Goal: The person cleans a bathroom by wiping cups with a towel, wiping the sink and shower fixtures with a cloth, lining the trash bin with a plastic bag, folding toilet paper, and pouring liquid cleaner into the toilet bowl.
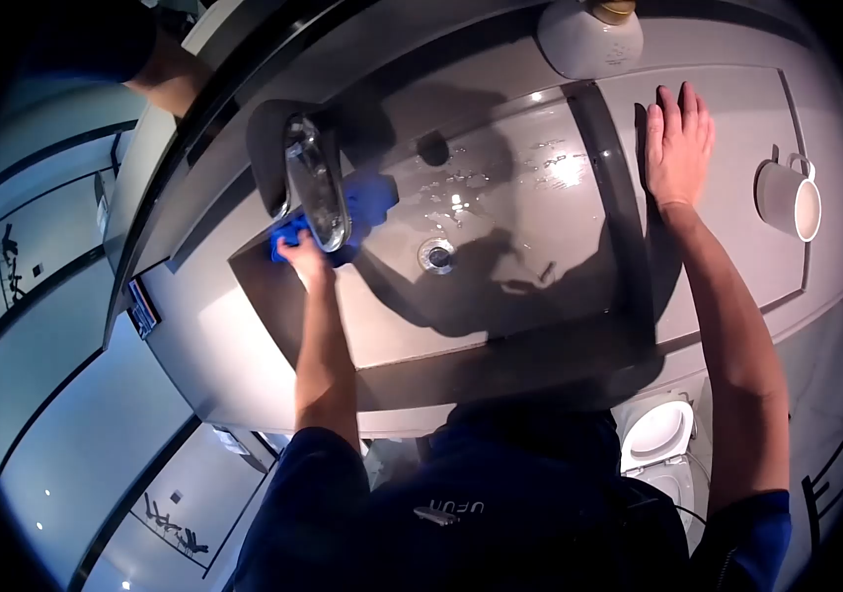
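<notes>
Now the left hand (307, 259) grips blue cloth (286, 235) by the faucet (319, 187); the right hand (679, 148) lies outspread on the counter (742, 109).

Tap (319, 192): polished metal, glossy. Rag (281, 237): matt cloth. Basin (562, 222): smooth, glossy. Drain (438, 257): shiny metal. Mug (789, 200): smooth, ceramic-looking. Bottle (587, 44): smooth, glossy; collar (613, 11) metallic.

Bluish-lit, black-striped panels (86, 424) at left; 1 white toilet (658, 436) at lower right.
</notes>
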`<state>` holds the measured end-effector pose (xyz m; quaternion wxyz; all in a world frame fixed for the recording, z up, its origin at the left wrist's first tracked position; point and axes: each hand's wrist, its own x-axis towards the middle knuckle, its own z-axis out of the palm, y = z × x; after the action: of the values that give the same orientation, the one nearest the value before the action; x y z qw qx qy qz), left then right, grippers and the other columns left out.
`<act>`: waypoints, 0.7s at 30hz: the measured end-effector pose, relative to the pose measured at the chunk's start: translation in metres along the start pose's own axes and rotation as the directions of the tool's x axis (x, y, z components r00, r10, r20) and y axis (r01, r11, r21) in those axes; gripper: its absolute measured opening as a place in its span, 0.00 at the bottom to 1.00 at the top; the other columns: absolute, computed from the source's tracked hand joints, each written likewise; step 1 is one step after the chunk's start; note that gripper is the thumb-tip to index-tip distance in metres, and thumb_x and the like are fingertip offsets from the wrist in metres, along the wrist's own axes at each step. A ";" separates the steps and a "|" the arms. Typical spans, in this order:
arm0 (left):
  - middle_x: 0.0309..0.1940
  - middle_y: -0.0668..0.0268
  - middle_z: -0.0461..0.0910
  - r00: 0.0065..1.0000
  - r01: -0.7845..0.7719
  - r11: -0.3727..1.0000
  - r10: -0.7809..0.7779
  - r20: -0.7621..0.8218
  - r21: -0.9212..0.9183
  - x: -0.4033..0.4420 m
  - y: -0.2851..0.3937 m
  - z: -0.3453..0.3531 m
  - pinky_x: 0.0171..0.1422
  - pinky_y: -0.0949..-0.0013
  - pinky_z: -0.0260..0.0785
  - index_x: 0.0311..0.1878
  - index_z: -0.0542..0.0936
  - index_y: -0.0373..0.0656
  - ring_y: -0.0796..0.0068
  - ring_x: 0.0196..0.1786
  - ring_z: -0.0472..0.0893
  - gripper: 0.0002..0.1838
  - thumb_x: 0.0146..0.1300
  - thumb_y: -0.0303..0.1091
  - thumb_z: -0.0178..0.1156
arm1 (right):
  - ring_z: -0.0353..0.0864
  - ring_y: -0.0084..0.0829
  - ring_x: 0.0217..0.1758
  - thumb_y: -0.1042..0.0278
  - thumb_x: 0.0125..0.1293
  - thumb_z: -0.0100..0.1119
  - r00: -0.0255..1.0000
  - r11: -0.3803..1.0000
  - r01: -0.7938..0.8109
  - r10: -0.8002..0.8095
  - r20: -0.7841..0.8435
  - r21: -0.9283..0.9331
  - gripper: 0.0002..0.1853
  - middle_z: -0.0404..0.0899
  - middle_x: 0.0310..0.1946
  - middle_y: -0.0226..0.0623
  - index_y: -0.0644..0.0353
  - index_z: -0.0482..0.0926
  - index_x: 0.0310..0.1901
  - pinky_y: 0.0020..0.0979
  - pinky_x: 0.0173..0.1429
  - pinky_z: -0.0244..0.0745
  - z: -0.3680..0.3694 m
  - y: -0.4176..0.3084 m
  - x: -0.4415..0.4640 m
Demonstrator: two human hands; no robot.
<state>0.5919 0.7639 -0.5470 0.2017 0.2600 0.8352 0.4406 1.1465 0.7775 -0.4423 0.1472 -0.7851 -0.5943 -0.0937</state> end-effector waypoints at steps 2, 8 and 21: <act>0.48 0.50 0.74 0.918 -0.367 0.816 0.394 0.034 0.446 -0.063 0.015 0.043 0.58 0.61 0.64 0.52 0.69 0.32 0.57 0.49 0.74 0.23 0.51 0.31 0.58 | 0.52 0.38 0.69 0.47 0.70 0.36 1.000 1.000 -0.005 0.005 0.014 -0.019 0.23 0.59 0.65 0.39 0.51 0.69 0.58 0.41 0.72 0.42 -0.003 -0.003 0.001; 0.46 0.59 0.74 0.276 -0.722 0.618 0.669 0.690 -0.311 -0.295 0.114 0.166 0.59 0.56 0.58 0.46 0.76 0.50 0.57 0.52 0.70 0.23 0.41 0.25 0.56 | 0.53 0.39 0.69 0.47 0.69 0.36 1.000 0.999 0.028 -0.029 -0.009 -0.031 0.24 0.60 0.64 0.40 0.51 0.69 0.58 0.42 0.72 0.43 0.000 0.001 0.002; 0.32 0.58 0.74 -0.209 -0.791 0.497 0.330 0.921 -0.357 -0.237 0.032 -0.001 0.48 0.56 0.65 0.32 0.77 0.43 0.55 0.43 0.73 0.14 0.37 0.19 0.54 | 0.53 0.39 0.69 0.47 0.68 0.38 1.000 1.000 -0.002 0.001 -0.023 -0.020 0.24 0.61 0.63 0.41 0.53 0.70 0.57 0.41 0.72 0.42 -0.007 -0.005 0.000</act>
<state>0.7849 0.6337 -0.4939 0.3876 0.8570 0.3370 0.0425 1.1418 0.7763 -0.4350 0.1461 -0.7859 -0.5910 -0.1084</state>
